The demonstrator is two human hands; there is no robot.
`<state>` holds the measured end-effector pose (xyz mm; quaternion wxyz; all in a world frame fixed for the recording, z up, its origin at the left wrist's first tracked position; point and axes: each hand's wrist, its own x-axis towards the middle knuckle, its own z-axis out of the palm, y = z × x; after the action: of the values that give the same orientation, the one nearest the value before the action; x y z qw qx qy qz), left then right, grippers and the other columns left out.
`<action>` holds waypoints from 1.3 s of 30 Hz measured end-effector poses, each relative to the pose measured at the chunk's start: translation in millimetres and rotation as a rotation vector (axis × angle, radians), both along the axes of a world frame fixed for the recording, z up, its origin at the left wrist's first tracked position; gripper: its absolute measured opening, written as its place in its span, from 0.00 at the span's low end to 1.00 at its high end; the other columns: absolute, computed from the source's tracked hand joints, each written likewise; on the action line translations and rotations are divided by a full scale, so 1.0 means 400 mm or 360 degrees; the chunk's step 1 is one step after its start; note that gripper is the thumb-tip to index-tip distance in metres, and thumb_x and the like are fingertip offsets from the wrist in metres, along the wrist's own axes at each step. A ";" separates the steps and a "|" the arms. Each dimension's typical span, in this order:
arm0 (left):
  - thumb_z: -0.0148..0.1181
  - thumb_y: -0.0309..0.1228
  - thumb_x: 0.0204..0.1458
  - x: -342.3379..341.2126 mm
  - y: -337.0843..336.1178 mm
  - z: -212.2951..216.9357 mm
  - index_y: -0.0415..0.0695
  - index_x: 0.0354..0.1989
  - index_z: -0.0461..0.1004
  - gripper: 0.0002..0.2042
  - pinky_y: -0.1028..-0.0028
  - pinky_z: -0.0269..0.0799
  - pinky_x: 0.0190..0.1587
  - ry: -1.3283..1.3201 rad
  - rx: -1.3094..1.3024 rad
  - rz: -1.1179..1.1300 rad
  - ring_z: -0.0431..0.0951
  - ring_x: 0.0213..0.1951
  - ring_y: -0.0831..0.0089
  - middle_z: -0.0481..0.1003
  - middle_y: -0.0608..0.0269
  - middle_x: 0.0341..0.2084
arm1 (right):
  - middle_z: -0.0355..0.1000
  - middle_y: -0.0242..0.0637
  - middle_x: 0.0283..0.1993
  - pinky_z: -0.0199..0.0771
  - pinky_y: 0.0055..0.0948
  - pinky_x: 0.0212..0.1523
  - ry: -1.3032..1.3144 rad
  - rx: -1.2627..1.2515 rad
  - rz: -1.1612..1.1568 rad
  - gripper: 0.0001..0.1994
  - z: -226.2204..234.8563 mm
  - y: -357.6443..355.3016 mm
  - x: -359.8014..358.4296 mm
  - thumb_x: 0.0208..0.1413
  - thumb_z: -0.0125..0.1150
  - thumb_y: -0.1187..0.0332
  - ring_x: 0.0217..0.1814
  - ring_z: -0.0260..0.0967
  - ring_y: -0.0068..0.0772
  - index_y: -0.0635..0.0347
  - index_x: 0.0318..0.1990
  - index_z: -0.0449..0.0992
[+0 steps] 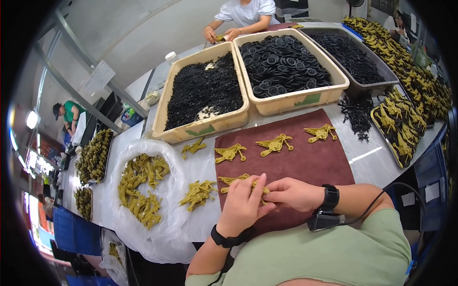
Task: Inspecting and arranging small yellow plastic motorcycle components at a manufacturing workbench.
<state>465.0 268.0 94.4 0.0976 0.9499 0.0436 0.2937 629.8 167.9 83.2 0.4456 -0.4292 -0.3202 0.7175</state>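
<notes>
Left hand (pixel 242 202) and right hand (pixel 296 193) pinch a mostly hidden yellow piece (pixel 265 190) toward the mat's (pixel 305 164) near edge, likely for steadiness; three yellow figures (pixel 275 145) line the far edge, spaced, presumably against tangling.

From my distant place, I can see one person in a pale shirt (pixel 249 11) at the far side, and another in a green shirt (pixel 69 116), far to the left. A paper sheet (pixel 99 77) is by the slanting metal posts (pixel 71 38). I notice also a white-lidded jar (pixel 171 57), a bright lamp (pixel 32 119) and a blue crate (pixel 71 229).
</notes>
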 end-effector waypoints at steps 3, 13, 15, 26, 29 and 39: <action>0.63 0.42 0.46 -0.005 -0.015 -0.012 0.34 0.55 0.66 0.31 0.60 0.67 0.46 -0.0027 -0.0041 0.0016 0.71 0.43 0.54 0.70 0.49 0.43 | 0.69 0.28 0.30 0.65 0.19 0.31 0.0150 -0.0130 -0.0044 0.09 0.014 -0.014 -0.004 0.62 0.52 0.66 0.30 0.64 0.18 0.62 0.37 0.74; 0.58 0.34 0.52 -0.026 -0.012 -0.049 0.29 0.54 0.65 0.25 0.64 0.70 0.45 -0.0413 -0.0185 0.0144 0.72 0.42 0.52 0.70 0.46 0.42 | 0.70 0.33 0.32 0.68 0.22 0.32 0.0352 -0.0191 -0.0003 0.08 0.033 -0.019 0.028 0.61 0.54 0.69 0.30 0.66 0.22 0.66 0.38 0.73; 0.56 0.31 0.54 -0.088 0.046 -0.055 0.31 0.53 0.66 0.21 0.64 0.68 0.46 -0.0802 -0.0569 0.0508 0.72 0.43 0.54 0.70 0.48 0.42 | 0.71 0.34 0.33 0.71 0.22 0.34 0.0253 -0.0252 -0.0142 0.09 0.027 -0.021 0.059 0.61 0.53 0.69 0.31 0.66 0.22 0.67 0.40 0.73; 0.64 0.45 0.45 -0.201 0.225 -0.132 0.42 0.51 0.71 0.27 0.61 0.64 0.45 0.0569 0.0346 0.1207 0.71 0.43 0.61 0.72 0.56 0.40 | 0.74 0.38 0.29 0.73 0.24 0.23 -0.1109 -0.0285 -0.0230 0.13 -0.037 0.016 0.180 0.59 0.53 0.71 0.24 0.72 0.25 0.68 0.48 0.64; 0.65 0.45 0.43 -0.196 0.194 -0.107 0.43 0.51 0.71 0.27 0.63 0.64 0.46 0.0561 0.0260 0.1255 0.71 0.44 0.61 0.72 0.57 0.40 | 0.73 0.42 0.25 0.73 0.26 0.22 -0.1881 0.0196 -0.0305 0.14 -0.060 -0.004 0.159 0.58 0.54 0.71 0.20 0.72 0.30 0.68 0.48 0.62; 0.67 0.45 0.41 -0.176 0.202 -0.111 0.40 0.57 0.65 0.35 0.62 0.63 0.45 0.0766 0.0085 0.1342 0.71 0.45 0.63 0.73 0.60 0.42 | 0.74 0.51 0.32 0.71 0.42 0.38 -0.2079 0.0103 -0.0251 0.21 -0.041 -0.021 0.174 0.55 0.58 0.62 0.36 0.73 0.52 0.66 0.50 0.63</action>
<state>394.5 348.9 49.8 -0.0672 0.8926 0.4385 0.0807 699.4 159.5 66.9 0.2235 -0.7848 -0.5138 0.2648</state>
